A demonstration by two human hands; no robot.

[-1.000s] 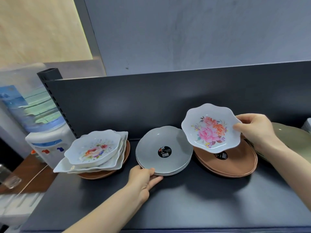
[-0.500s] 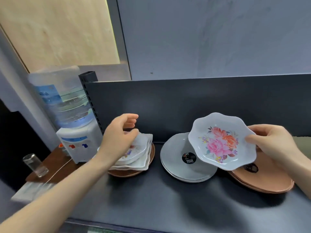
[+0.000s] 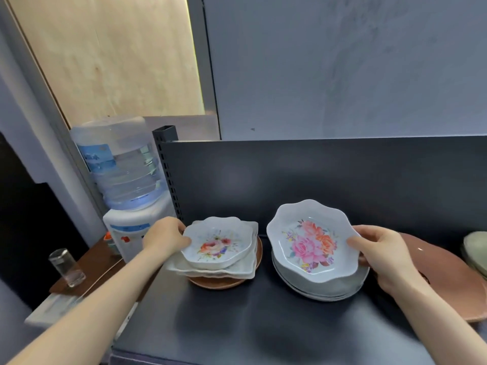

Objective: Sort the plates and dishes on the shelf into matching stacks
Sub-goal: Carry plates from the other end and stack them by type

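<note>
My right hand (image 3: 383,255) grips the right rim of a white scalloped bowl with pink and orange roses (image 3: 312,239), tilted above a stack of grey round plates (image 3: 324,291). My left hand (image 3: 164,239) holds the left rim of a smaller floral scalloped bowl (image 3: 217,242). That bowl tops a pile of white square dishes (image 3: 247,267) resting on a brown plate (image 3: 218,281). Brown plates (image 3: 445,272) lie at the right, partly behind my right hand. A green dish (image 3: 475,250) shows at the right edge.
The dark shelf (image 3: 237,325) has a tall back panel (image 3: 316,175) right behind the stacks. A water dispenser (image 3: 123,185) stands past the shelf's left end, with a glass (image 3: 66,267) on a low brown table below.
My left hand came down from above the left pile and closed on the small floral bowl's rim. My right hand carried the rose bowl a little left, over the grey plates.
</note>
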